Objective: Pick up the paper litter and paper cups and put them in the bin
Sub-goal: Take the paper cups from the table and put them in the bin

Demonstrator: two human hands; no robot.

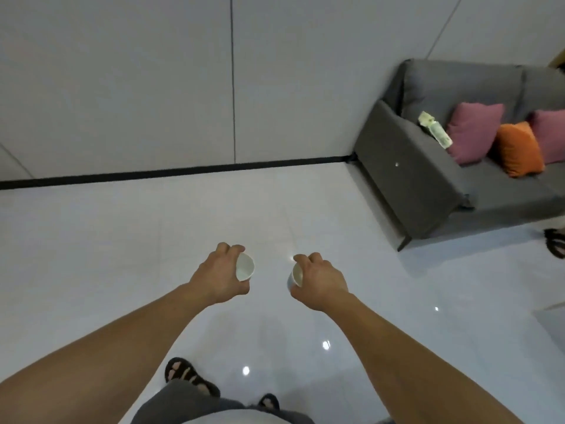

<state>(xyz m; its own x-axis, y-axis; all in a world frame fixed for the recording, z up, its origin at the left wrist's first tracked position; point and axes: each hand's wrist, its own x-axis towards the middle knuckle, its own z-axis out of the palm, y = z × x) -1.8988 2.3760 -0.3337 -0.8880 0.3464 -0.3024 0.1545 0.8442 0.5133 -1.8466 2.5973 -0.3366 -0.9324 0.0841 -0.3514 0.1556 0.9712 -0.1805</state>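
Floor (91,255): glossy white tile that mirrors the ceiling lights. A black strip (153,174) runs where it meets the grey panelled wall.
Left hand (218,272): your fingers and thumb are curled round a paper cup, gripping it by the side wall, arm stretched out low in front of you.
Left cup (245,266): tipped over, mouth turned to the right and toward you. It has a white inside, a thin rim and a tapered round shape. It looks empty, and I judge a light side grip is enough.
Right cup (297,274): mostly hidden by your fingers. Only a sliver of rim and pale inside shows, with the mouth turned left toward the other cup.
Right hand (321,278): wrapped round that cup from the side, matching the left. One cup per hand probably saves you a second trip.
Sofa (412,179): boxy, grey woven cloth, set against the wall and well apart from your hands.
Packet (435,130): white and green, crumpled, leaning on the sofa back beside the pink cushion (472,131). I cannot tell whether it is paper litter.
Orange cushion (519,149): soft and plump, propped between two pink ones.
Bin: not in view. Both cups are in hand, so my guess is you are carrying them to it.
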